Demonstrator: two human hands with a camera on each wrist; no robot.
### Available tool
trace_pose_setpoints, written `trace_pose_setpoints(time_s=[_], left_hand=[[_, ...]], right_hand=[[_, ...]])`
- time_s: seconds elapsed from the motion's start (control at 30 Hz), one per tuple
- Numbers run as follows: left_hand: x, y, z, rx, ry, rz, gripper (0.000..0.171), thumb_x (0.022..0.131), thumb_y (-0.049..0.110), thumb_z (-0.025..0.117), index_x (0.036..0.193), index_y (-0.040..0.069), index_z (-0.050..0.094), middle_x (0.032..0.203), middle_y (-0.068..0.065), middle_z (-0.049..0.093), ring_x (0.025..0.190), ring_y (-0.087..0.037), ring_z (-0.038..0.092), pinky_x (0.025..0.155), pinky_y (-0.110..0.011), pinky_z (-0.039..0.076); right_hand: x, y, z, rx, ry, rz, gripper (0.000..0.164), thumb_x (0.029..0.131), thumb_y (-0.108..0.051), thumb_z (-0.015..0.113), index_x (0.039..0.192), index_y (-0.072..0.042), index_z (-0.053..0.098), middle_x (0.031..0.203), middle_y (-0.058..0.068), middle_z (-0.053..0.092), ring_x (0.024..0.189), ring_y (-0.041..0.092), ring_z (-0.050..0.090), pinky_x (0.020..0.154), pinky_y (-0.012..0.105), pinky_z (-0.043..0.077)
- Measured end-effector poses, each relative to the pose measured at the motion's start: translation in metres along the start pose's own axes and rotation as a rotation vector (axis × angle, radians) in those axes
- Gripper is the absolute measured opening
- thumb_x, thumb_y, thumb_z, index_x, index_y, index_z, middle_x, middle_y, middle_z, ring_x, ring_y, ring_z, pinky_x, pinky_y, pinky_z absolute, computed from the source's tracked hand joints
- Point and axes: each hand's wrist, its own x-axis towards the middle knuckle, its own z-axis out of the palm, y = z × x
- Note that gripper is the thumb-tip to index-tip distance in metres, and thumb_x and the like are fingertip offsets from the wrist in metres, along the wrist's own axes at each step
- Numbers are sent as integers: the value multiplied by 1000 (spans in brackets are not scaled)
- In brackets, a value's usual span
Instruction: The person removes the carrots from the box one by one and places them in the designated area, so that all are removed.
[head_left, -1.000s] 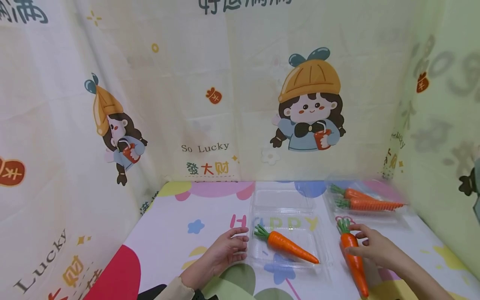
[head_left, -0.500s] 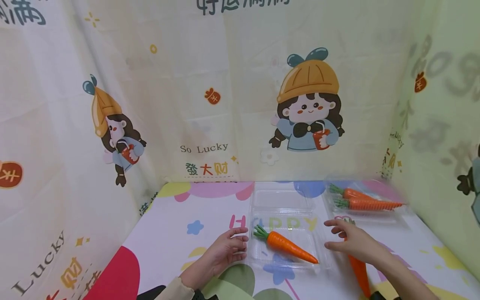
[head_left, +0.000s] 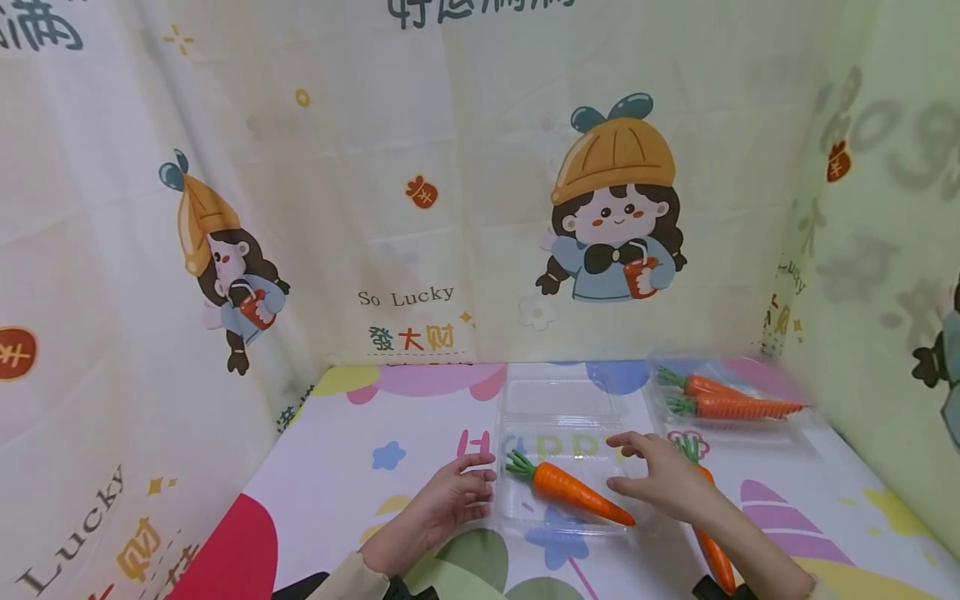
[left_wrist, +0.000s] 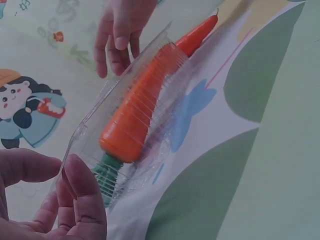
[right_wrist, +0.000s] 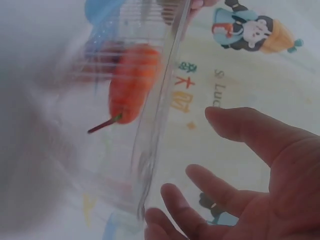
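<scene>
In the head view a clear plastic clamshell box lies with its lid folded back, an orange carrot with green stubby top inside it. My left hand is at the box's left side; in the left wrist view its thumb and a finger pinch the rim. Over the box's right part hovers my right hand, fingers spread and holding nothing, also seen in the right wrist view. A second carrot lies on the table to the right, partly hidden beneath my right hand and forearm.
At the back right stands another clear plastic box holding carrots. The patterned tabletop meets printed curtains behind and at both sides.
My right hand has moved left from above the loose carrot to the box's right part, without taking the carrot. The left hand has stayed at the box's left side.
</scene>
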Motion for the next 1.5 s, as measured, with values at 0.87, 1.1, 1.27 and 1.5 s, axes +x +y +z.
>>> trace_pose_setpoints(time_s=[0.87,1.1,1.27,1.5], left_hand=[[6,0,-1,3,-13,-2,54,91,-3,61,142,-2,45,100,-3,61,75,-12,59,72,-25,57],[6,1,-1,-7,-16,-10,53,92,-2,61,142,-1,45,100,-3,61,76,-12,60,73,-25,57],[6,2,-1,-11,-20,-11,53,91,-2,60,142,-2,45,99,-3,61,76,-12,59,72,-25,56],[6,1,-1,-18,-19,-20,52,92,-2,60,142,-1,45,101,-3,61,76,-11,60,72,-25,56]], right_hand=[[21,-39,56,31,-81,-23,45,75,-22,87,117,-18,70,101,2,65,83,18,56,76,38,52],[26,-46,63,-20,-65,-31,42,75,-22,87,113,-18,71,99,2,63,87,18,56,83,43,55],[29,-46,67,-33,-66,-36,41,75,-20,87,113,-18,71,100,3,62,88,20,57,86,45,55],[29,-46,70,-43,-66,-51,43,75,-13,85,115,-17,70,100,4,61,88,22,56,86,48,53]])
